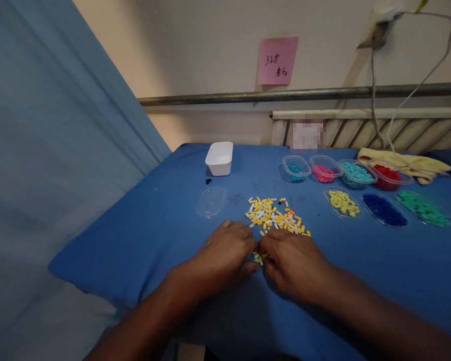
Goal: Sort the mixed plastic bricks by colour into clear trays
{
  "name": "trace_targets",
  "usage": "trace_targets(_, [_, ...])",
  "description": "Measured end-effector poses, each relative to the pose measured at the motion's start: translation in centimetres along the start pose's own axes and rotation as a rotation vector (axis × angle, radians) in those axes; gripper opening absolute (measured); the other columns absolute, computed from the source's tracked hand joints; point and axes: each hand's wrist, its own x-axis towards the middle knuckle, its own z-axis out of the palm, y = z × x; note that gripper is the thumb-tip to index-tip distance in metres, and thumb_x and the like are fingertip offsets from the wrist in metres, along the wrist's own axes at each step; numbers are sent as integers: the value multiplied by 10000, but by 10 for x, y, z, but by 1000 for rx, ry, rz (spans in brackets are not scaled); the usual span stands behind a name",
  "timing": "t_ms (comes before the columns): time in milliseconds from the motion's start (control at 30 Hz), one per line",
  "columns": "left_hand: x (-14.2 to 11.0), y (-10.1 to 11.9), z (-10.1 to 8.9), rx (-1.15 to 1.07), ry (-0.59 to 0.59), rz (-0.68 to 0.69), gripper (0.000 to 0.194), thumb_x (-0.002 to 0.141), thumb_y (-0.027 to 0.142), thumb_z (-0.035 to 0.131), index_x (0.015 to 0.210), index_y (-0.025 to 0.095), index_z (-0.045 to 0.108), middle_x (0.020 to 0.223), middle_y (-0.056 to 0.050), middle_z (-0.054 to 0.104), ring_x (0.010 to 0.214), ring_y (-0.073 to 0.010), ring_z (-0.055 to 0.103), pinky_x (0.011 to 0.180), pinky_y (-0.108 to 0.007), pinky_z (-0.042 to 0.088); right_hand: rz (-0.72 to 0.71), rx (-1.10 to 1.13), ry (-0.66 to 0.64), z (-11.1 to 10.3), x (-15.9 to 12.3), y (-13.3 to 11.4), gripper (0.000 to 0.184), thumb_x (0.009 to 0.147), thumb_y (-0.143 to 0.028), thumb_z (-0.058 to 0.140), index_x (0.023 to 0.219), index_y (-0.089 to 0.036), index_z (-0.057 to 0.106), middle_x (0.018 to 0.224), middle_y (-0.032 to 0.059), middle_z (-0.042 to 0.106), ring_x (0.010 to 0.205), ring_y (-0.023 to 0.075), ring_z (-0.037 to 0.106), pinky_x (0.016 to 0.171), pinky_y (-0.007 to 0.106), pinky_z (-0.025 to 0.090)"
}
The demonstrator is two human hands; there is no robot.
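Observation:
A loose heap of small oblong plastic pieces (pixel 265 213), mostly yellow and white with a few orange and black ones, lies on the blue cloth. At its near edge my left hand (pixel 225 250) rests with its fingers curled inward and the thumb low. Facing it, almost touching, my right hand (pixel 293 258) is curled too, knuckles up. Between the two hands shows a little group of pale yellow-green pieces (pixel 261 258). The fingertips are mostly hidden, so what each hand pinches cannot be made out.
A white tub (pixel 220 159), a few black pieces (pixel 208 181) and a clear lid (pixel 211 202) lie left of the heap. To the right stand several clear containers, including pale yellow (pixel 344 203), dark blue (pixel 384 209) and green pieces (pixel 424 208). A yellow cloth (pixel 406 163) lies behind.

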Motion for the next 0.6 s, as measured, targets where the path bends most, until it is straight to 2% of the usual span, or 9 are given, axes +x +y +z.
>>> trace_targets(133, [10, -3, 5, 47, 26, 17, 67, 907, 237, 705, 847, 211, 693, 906, -78, 730, 886, -277, 680, 868, -432, 507, 26, 26, 25, 4, 2, 1, 107, 951, -217, 583, 944, -200, 688, 963, 79, 722, 864, 235, 660, 708, 351, 383])
trace_targets(300, [24, -3, -2, -16, 18, 16, 35, 843, 193, 675, 828, 201, 705, 858, -92, 757, 797, -264, 698, 723, -373, 490, 71, 178, 97, -3, 5, 15, 100, 899, -187, 605, 918, -206, 701, 912, 62, 733, 857, 228, 664, 731, 345, 406])
trace_targets(367, [34, -4, -6, -136, 45, 16, 65, 845, 182, 656, 824, 204, 714, 837, -72, 760, 760, -235, 690, 680, -342, 470, 127, 369, 155, -8, 8, 29, 117, 887, -208, 617, 934, -216, 724, 870, 40, 741, 785, 205, 655, 706, 332, 423])
trace_targets(467, [57, -7, -8, -440, 138, -47, 120, 867, 202, 638, 875, 211, 757, 777, -32, 750, 672, -185, 655, 605, -297, 444, 305, 796, 248, -16, 14, 54, 140, 841, -306, 694, 933, -214, 744, 800, 16, 738, 679, 174, 628, 646, 309, 449])
trace_targets(600, [90, -7, 3, -853, 230, -117, 152, 899, 303, 694, 958, 199, 787, 810, -44, 779, 688, -180, 682, 589, -270, 474, 451, 1227, 299, -18, 19, 75, 268, 725, -372, 864, 885, -192, 746, 771, 3, 719, 638, 143, 617, 640, 295, 481])
